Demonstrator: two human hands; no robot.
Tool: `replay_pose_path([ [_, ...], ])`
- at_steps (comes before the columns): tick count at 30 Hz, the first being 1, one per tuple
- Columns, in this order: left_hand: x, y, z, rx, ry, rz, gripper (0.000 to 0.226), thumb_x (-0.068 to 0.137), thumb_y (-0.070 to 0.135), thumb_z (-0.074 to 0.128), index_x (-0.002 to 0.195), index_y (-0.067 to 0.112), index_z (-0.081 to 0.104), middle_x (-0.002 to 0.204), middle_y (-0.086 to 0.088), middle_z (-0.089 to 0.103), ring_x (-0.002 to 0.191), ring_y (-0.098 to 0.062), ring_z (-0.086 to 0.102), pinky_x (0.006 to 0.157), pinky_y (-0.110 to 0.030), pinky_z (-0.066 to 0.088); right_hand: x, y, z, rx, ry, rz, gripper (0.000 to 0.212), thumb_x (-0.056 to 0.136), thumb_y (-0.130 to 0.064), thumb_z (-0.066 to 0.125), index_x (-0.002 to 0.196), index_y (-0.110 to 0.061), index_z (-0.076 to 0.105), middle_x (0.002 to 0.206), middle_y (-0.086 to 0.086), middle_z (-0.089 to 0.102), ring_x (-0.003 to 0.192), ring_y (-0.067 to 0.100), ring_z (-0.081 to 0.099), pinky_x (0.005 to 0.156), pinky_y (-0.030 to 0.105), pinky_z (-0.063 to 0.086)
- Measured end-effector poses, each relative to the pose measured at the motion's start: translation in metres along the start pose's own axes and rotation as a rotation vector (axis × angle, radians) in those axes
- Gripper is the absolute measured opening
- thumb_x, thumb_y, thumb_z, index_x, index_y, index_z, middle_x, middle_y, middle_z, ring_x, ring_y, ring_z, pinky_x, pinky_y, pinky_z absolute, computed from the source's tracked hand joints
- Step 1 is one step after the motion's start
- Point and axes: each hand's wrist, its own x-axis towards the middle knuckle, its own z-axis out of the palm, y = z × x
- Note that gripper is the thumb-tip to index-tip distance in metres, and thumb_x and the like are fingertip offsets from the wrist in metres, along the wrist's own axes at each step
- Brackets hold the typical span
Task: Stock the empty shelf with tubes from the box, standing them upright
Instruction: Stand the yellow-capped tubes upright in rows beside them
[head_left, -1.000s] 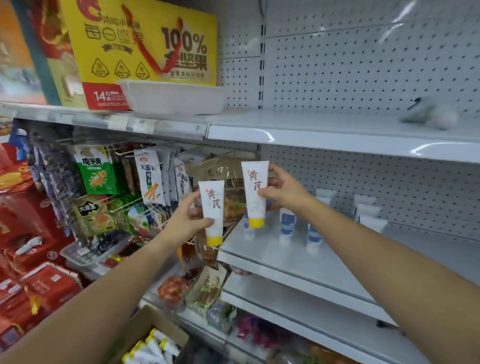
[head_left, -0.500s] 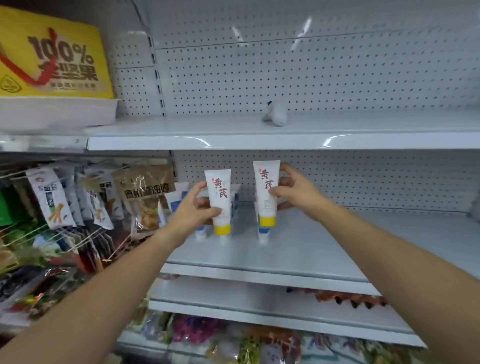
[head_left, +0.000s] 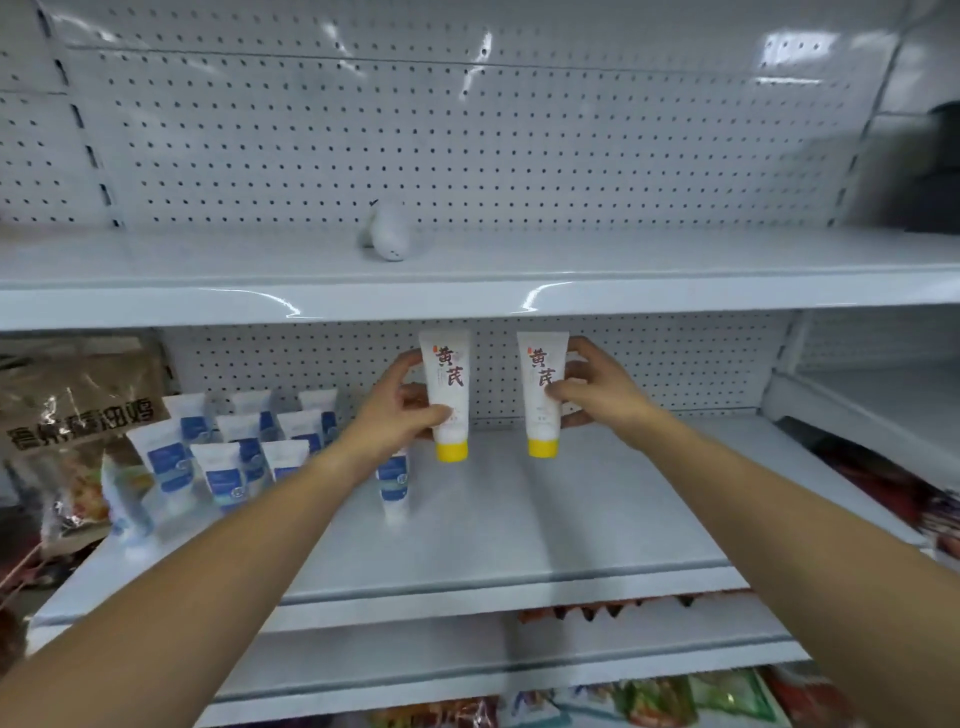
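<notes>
head view: the shelf (head_left: 519, 519) is smooth, pale painted metal with a rounded front lip, and glare streaks run along it. behind it stands a white pegboard back panel (head_left: 467, 145) dotted with even rows of small holes. the upper shelf (head_left: 156, 301) is the same glossy metal and carries a small white rounded object (head_left: 388, 236). at far left hangs a crinkled brown foil bag (head_left: 78, 395).

the left grip (head_left: 400, 410) is wrapped around the left tube (head_left: 449, 374), thumb in front and fingers behind. the right grip (head_left: 592, 389) pinches the right tube (head_left: 540, 384) the same way. both tubes are soft white plastic, flat and wide at the crimped top and tapering down to a round yellow cap. each has brown characters printed down its face. they are held upright, cap down, side by side but apart, over the far middle of the shelf. i cannot tell whether the caps touch it.

on the shelf's left part, a cluster of blue-labelled tubes (head_left: 223, 467) stands cap down. a single blue-labelled tube (head_left: 393, 486) stands just under the left wrist.

compared with half a second ago, both held tubes sit further right along the shelf, away from the blue cluster they were in front of. the view has swung right, so the yellow carton at top left is gone.
</notes>
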Motion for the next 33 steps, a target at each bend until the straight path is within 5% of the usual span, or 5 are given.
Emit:
replay_pose_path([
  [23, 0.110, -0.082, 0.071, 0.103, 0.099, -0.100, 0.066, 0.086, -0.009, 0.066, 0.134, 0.029, 0.042, 0.116, -0.015, 0.069, 0.107, -0.028, 0.068, 0.089, -0.052, 0.057, 0.110, 0.092, -0.050, 0.023, -0.089, 0.036, 0.048, 0.087, 0.004, 0.064, 0.127, -0.018, 0.050, 0.115, 0.017, 0.062, 0.104, 0.027, 0.067, 0.079, 0.047, 0.061],
  [28, 0.119, -0.102, 0.075, 0.146, 0.133, -0.110, 0.065, 0.087, -0.007, 0.065, 0.132, 0.032, 0.041, 0.111, -0.011, 0.072, 0.103, -0.022, 0.069, 0.092, -0.043, 0.056, 0.127, 0.114, -0.043, 0.017, -0.112, 0.052, 0.051, 0.089, 0.005, 0.061, 0.131, -0.018, 0.046, 0.117, 0.018, 0.059, 0.106, 0.030, 0.065, 0.083, 0.050, 0.059],
  [33, 0.130, -0.115, 0.082, 0.167, 0.178, -0.134, 0.065, 0.087, -0.013, 0.061, 0.138, 0.020, 0.037, 0.109, -0.012, 0.069, 0.098, -0.022, 0.068, 0.079, -0.029, 0.056, 0.137, 0.127, -0.035, 0.012, -0.117, 0.060, 0.049, 0.089, 0.003, 0.062, 0.129, -0.020, 0.047, 0.118, 0.016, 0.059, 0.108, 0.029, 0.065, 0.083, 0.049, 0.059],
])
